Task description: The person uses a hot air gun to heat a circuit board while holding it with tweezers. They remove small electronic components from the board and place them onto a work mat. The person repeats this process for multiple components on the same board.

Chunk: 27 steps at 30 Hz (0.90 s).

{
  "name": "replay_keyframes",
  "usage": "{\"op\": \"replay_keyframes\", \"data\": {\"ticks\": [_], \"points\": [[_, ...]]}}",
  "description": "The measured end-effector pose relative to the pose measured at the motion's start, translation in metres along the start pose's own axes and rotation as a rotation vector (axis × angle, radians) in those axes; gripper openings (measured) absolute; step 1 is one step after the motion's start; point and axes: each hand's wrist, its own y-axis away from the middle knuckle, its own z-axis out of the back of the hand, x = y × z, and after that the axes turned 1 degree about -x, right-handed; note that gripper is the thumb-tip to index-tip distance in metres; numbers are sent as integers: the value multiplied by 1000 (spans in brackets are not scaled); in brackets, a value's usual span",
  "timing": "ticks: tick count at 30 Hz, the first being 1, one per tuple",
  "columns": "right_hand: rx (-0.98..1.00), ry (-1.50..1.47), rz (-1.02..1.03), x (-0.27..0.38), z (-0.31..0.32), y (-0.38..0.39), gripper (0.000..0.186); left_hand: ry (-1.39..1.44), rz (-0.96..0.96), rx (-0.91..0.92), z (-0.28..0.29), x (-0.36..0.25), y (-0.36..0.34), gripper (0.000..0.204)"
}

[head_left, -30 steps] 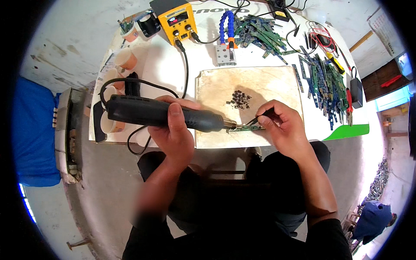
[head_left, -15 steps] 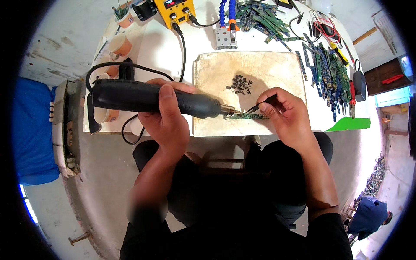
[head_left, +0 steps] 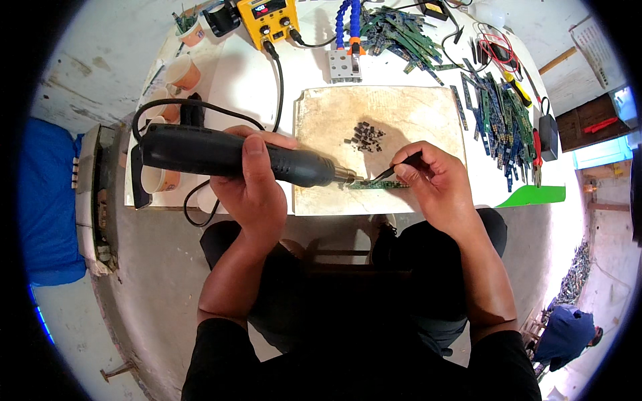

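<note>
My left hand (head_left: 251, 190) is wrapped round a black hot-air gun (head_left: 197, 150), held sideways with its metal nozzle over a thin green circuit board strip (head_left: 371, 185). My right hand (head_left: 438, 187) pinches dark tweezers (head_left: 388, 172), their tips down at that strip beside the nozzle. The strip lies near the front of a stained, pale square mat (head_left: 321, 110), its right end partly behind my fingers. A small heap of black components (head_left: 364, 137) rests farther back on the mat.
Paper cups (head_left: 182, 73) line the table's left side. Behind are a yellow station (head_left: 267, 23) with cables and a blue-hosed clamp stand (head_left: 346, 67). Circuit strips (head_left: 498, 120) heap at right and back (head_left: 394, 37), beside pliers (head_left: 536, 150). A person in blue (head_left: 565, 334) is at lower right.
The whole scene has shifted slightly up and left in the view since one second ago. Both hands keep their grips, with nozzle and tweezer tips still at the strip.
</note>
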Motion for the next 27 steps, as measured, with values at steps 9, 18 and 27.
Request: {"op": "replay_keyframes", "data": {"ticks": [9, 18, 27], "points": [[-31, -12, 49, 6, -5, 1, 6, -15, -2, -13, 4, 4, 0, 26], [-31, -38, 30, 0, -3, 1, 7, -15, -8, 6, 6, 2, 0, 25], [-34, -18, 15, 5, -4, 1, 7, 13, -18, -1, 9, 4, -1, 24]]}}
